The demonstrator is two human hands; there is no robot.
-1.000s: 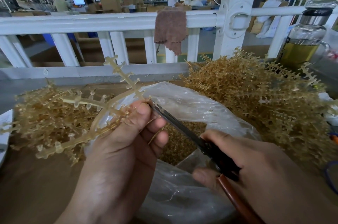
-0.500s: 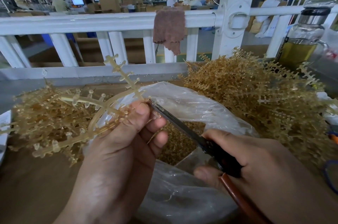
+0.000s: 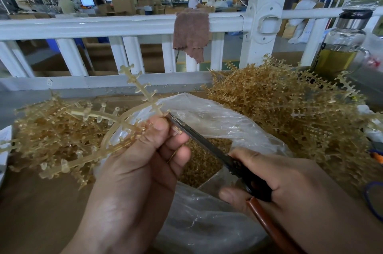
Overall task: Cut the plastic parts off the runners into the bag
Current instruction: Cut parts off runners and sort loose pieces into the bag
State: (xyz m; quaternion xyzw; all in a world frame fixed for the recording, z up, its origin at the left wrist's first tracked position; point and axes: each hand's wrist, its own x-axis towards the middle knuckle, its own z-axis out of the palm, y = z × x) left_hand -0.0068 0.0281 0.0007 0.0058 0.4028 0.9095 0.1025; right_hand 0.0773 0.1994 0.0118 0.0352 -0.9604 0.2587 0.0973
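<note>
Little has changed this past second: the fingers of my left hand (image 3: 132,162) still pinch the runner (image 3: 145,96) over the open bag (image 3: 217,121), my right hand (image 3: 290,187) stays clamped on the scissors (image 3: 199,137), tips at a part beside my thumb, so this cut looks unfinished

two hands: left hand (image 3: 132,171), right hand (image 3: 290,187). one scissors (image 3: 207,139), one bag (image 3: 207,121), one held runner (image 3: 143,90), two heaps (image 3: 51,129) (image 3: 279,108), one cloth (image 3: 190,32), one bottle (image 3: 342,46).

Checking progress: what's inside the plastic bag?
A heap of small amber cut parts shows through the bag mouth. Its depth is hidden by the left hand, the scissors and crumpled plastic.
</note>
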